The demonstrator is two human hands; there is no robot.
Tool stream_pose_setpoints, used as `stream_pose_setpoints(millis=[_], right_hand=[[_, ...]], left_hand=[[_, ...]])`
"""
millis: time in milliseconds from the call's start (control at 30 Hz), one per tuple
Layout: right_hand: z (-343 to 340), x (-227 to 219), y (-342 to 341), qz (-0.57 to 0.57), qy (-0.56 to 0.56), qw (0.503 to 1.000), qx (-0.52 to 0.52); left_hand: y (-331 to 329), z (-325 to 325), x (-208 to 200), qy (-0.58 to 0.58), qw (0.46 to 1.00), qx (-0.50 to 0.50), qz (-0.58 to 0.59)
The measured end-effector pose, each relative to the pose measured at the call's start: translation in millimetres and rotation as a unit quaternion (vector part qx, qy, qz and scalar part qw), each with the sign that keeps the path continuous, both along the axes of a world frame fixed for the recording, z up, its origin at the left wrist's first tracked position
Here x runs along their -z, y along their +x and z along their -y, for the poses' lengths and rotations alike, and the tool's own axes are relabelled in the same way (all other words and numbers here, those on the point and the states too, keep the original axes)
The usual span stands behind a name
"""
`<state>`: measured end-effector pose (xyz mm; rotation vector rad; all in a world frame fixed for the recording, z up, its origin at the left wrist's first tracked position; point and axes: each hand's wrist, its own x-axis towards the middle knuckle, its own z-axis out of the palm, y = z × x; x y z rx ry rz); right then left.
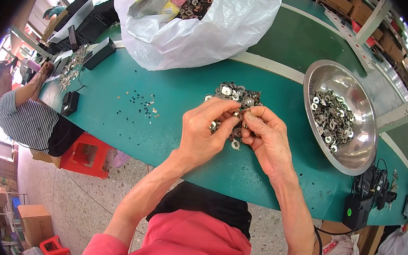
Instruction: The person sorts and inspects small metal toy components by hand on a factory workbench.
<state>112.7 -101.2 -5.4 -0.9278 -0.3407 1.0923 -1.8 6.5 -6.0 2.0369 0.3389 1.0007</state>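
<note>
Head view: a small metal piece pinched in the fingertips of the left hand, over a loose metal pile.
From where I stand, the right hand meets it with bent fingers; whether they grip anything, I can't tell. Both hang low over the green counter, likely so dropped bits land harmlessly. The steel bowl of similar parts sits rightward, probably for easy reach; beyond, the white sack gapes open.
</note>
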Motion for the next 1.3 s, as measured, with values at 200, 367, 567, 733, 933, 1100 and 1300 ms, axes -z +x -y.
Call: stream_pose_setpoints(millis=[200, 367, 567, 733, 933, 1100, 1300], right_hand=[[-0.3, -0.1, -0.7, -0.001, 0.000, 1.000, 0.006], [-0.8, -3.1, -3.4, 0.020, -0.015, 1.000, -0.003], [0.5, -10.8, -8.7, 0.163, -0.060, 0.985, 0.008], [-1.4, -10.6, -10.9, 0.231, -0.102, 0.967, 0.003], [-0.6, -6.9, -5.1, 0.119, -0.076, 0.990, -0.026], [0.9, -9.8, -6.1, 0.143, -0.081, 0.986, -0.026], [-0.4, -15.6, -10.3, 0.281, -0.115, 0.953, -0.007]], left_hand=[[1.8, 0.0, 8.3, -0.118, 0.993, 0.018, 0.011], [0.7, -2.8, 7.9, -0.111, 0.994, -0.006, 0.014], [0.2, -1.1, 3.9, 0.054, 0.997, -0.052, 0.024], [2.4, -5.3, 7.7, 0.125, 0.988, -0.077, 0.041], [2.2, -4.7, 5.9, 0.151, 0.984, -0.084, 0.031], [-2.5, -4.5, 1.6, -0.221, 0.975, -0.003, 0.016], [-5.3, -14.5, -3.5, -0.320, 0.945, 0.066, 0.001]])
